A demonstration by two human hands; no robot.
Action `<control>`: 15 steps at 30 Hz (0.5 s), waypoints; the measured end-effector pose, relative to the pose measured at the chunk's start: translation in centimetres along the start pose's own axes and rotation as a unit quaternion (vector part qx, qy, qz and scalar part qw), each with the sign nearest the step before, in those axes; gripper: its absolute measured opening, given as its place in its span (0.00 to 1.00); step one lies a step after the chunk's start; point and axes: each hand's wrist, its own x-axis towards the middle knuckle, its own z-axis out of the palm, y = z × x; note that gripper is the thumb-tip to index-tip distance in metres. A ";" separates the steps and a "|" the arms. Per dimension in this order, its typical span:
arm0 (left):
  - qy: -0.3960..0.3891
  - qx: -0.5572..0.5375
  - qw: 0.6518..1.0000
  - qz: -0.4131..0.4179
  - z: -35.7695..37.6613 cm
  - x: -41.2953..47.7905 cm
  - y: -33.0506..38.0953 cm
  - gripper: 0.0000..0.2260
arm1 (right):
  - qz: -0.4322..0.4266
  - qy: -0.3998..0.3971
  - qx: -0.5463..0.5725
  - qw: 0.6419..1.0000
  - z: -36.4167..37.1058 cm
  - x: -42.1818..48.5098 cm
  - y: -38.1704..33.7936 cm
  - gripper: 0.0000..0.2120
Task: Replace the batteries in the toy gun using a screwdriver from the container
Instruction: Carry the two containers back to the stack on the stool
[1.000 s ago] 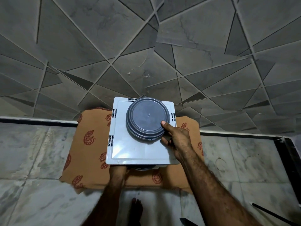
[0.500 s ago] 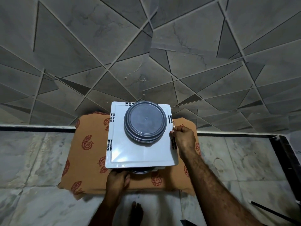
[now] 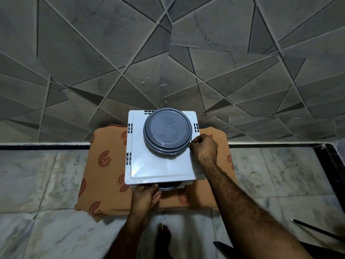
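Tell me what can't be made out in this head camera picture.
- Inside the grey round plastic container: head view, it is closed and opaque.
- Under the white square plastic cover: hidden by the cover itself.
- Fingertips of the left hand: hidden beneath that cover's front edge.
- What the right hand pinches: too small.

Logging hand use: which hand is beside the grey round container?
The right hand, fingers curled at the right rim of the grey round container; the left hand is lower, at the near edge of the white box.
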 end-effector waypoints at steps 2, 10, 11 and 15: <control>0.005 -0.002 1.000 -0.005 0.3 -0.2 0.2 0.09 | -0.007 0.001 -0.008 1.000 0.0 0.0 0.1 0.09; 0.010 0.014 1.000 -0.009 0.4 -0.9 0.5 0.05 | -0.026 -0.022 0.010 0.999 -0.7 -0.7 0.4 0.09; 0.006 0.016 1.000 -0.017 0.5 -1.1 0.6 0.04 | -0.034 -0.020 0.016 0.999 -0.9 -0.9 0.7 0.10; -0.012 0.037 0.999 -0.030 0.9 -1.9 0.9 0.04 | -0.058 0.002 0.065 0.996 -2.0 -3.3 1.7 0.10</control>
